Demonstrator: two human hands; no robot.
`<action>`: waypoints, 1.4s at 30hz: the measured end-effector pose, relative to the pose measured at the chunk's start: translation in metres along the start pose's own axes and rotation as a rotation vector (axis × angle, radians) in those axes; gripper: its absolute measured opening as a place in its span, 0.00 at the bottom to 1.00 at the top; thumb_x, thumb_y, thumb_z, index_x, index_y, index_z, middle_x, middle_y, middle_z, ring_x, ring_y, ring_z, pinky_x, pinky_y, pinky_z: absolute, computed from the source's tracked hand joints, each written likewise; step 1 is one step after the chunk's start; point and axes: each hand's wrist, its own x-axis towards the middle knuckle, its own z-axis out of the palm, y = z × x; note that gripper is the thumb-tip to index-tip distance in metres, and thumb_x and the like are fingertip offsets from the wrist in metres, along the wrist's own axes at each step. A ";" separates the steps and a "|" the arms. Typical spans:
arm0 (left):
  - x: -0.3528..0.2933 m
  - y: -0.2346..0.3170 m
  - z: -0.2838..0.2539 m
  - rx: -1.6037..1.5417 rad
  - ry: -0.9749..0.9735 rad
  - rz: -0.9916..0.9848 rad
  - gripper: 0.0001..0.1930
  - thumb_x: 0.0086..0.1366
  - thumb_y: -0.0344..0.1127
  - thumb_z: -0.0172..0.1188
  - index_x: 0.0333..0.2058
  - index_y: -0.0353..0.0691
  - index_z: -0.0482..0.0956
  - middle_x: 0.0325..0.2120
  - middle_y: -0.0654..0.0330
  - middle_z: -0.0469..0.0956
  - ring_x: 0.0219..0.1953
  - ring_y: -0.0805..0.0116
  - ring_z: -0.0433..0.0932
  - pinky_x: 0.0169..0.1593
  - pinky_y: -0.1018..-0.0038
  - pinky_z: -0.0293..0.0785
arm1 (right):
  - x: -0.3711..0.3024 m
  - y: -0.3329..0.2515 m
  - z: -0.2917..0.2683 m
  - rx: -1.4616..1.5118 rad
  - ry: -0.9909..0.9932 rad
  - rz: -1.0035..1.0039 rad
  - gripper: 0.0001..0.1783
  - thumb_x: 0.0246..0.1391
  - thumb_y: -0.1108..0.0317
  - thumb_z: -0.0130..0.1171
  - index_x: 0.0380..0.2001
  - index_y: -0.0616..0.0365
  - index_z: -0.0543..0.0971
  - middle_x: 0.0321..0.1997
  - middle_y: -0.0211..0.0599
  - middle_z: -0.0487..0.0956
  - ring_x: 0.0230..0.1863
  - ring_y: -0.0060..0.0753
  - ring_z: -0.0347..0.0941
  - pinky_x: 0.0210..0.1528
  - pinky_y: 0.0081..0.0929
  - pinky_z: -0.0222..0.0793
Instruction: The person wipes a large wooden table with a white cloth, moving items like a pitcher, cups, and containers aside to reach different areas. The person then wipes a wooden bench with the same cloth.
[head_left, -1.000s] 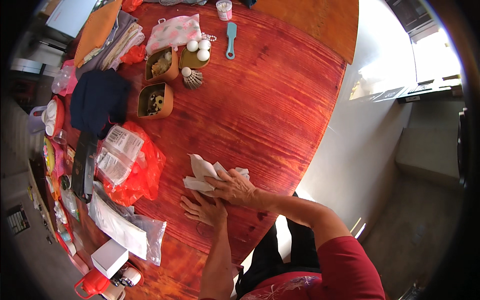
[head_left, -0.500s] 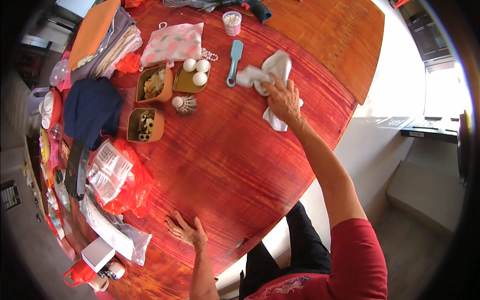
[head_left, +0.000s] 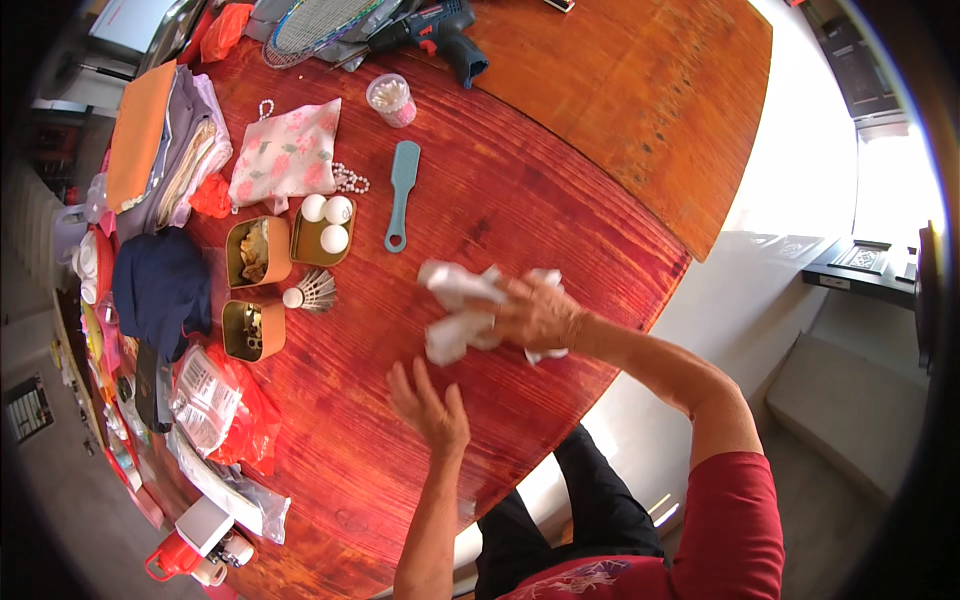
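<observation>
A crumpled white cloth [head_left: 455, 335] lies on the red wooden table [head_left: 370, 430], under my right hand [head_left: 540, 315]. The palm presses down on it, and its edges stick out around the fingers; hand and cloth are a little blurred. My left hand [head_left: 432, 408] hovers or rests just nearer to me, fingers spread and holding nothing. Farther off lies a blue-grey foot file [head_left: 402, 195] with a hole in its handle. To the left are a shuttlecock [head_left: 311, 292] and a tray [head_left: 322, 240] with three white balls.
Two tan boxes [head_left: 255, 332] with small items stand left, beside a floral pouch [head_left: 290, 155] and navy cloth [head_left: 160, 290]. Folded fabrics [head_left: 170, 150], a red plastic bag [head_left: 245, 420], a cotton swab tub [head_left: 391, 100], a power drill [head_left: 440, 35] and a racket [head_left: 315, 25] line the edges.
My right hand has drawn the white cloth toward me and to the left. The left hand has moved up and rightward, closer to it. The view has shifted too.
</observation>
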 end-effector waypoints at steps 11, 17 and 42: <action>0.045 0.045 0.037 0.300 0.014 -0.042 0.35 0.67 0.63 0.41 0.66 0.49 0.57 0.67 0.46 0.47 0.69 0.46 0.43 0.66 0.44 0.38 | 0.079 0.145 -0.009 -0.096 0.347 0.664 0.19 0.46 0.67 0.57 0.43 0.36 0.80 0.57 0.22 0.68 0.49 0.38 0.64 0.42 0.37 0.64; 0.041 0.034 0.037 0.307 0.027 -0.074 0.35 0.67 0.63 0.41 0.66 0.48 0.57 0.67 0.46 0.47 0.70 0.47 0.41 0.66 0.44 0.38 | 0.025 0.125 -0.007 -0.203 0.098 0.503 0.21 0.50 0.62 0.59 0.49 0.23 0.77 0.63 0.21 0.64 0.54 0.35 0.63 0.49 0.34 0.68; 0.041 0.042 0.037 0.308 0.077 -0.041 0.36 0.65 0.62 0.46 0.66 0.52 0.54 0.66 0.48 0.47 0.69 0.48 0.45 0.64 0.40 0.44 | -0.102 -0.101 0.032 -0.221 -0.045 0.479 0.19 0.41 0.59 0.68 0.41 0.27 0.82 0.66 0.21 0.63 0.58 0.40 0.60 0.37 0.32 0.65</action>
